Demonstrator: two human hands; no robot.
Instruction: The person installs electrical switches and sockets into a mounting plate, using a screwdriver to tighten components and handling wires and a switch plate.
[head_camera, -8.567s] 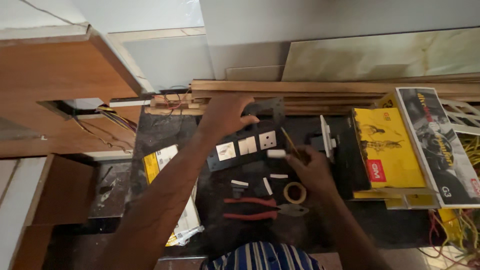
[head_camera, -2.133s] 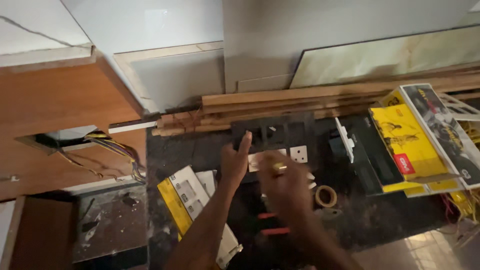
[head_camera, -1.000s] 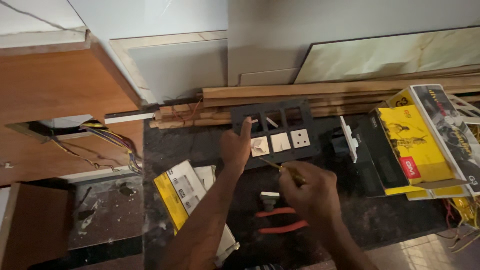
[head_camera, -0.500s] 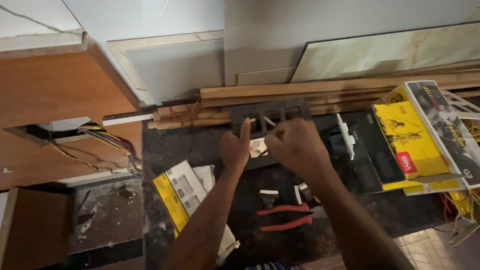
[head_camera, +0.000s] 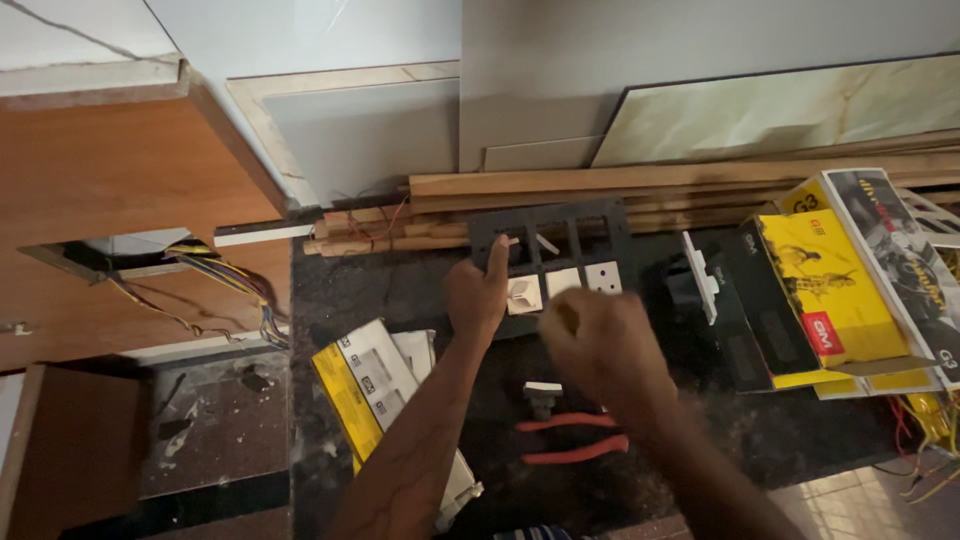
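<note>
We steadied the switch frame (head_camera: 552, 262) with our left hand (head_camera: 478, 296), fingers flat; our right hand (head_camera: 598, 348), closed on something we could not make out, risked knocking loose modules (head_camera: 524, 294) free.

Soft, even indoor light with a warm cast falls from above, leaving the dark worktop (head_camera: 400, 290) dim and low in contrast. The right hand (head_camera: 600, 350) is smeared by motion blur, while the yellow boxes (head_camera: 820, 300) to its right stay fairly sharp. A faint sheen lies on the pale stone slab (head_camera: 780, 110) behind those boxes, and shadows are weak.
</note>
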